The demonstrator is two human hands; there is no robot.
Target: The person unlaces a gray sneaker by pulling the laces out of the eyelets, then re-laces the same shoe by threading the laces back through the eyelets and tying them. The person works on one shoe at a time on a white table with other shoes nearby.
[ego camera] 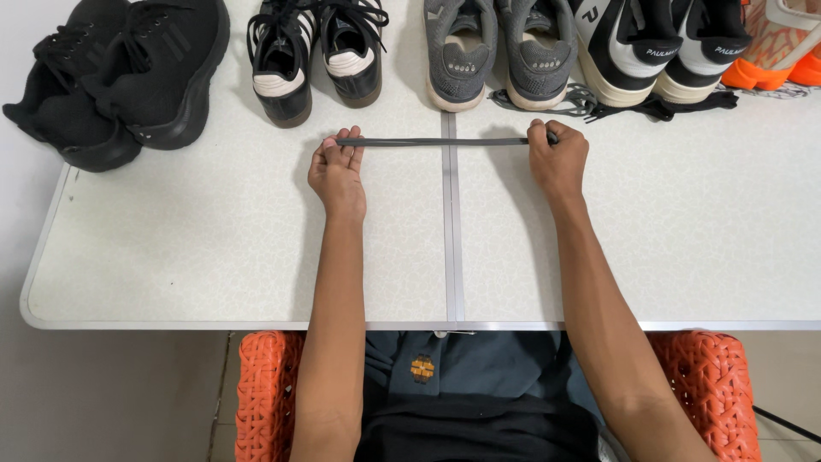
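Observation:
A grey shoelace [440, 141] is stretched straight and taut between my two hands, just above the white speckled table [214, 248]. My left hand [338, 167] pinches its left end and my right hand [558, 156] grips its right end. Directly behind the lace stands a pair of grey sneakers [496, 47] without laces.
Along the table's far edge stand a black mesh pair [120, 73], a black pair with white stripes [316, 51], a white-and-black pair [658, 43] and an orange pair [782, 51]. Loose dark laces [650, 104] lie behind my right hand. An orange woven chair [265, 393] is under me.

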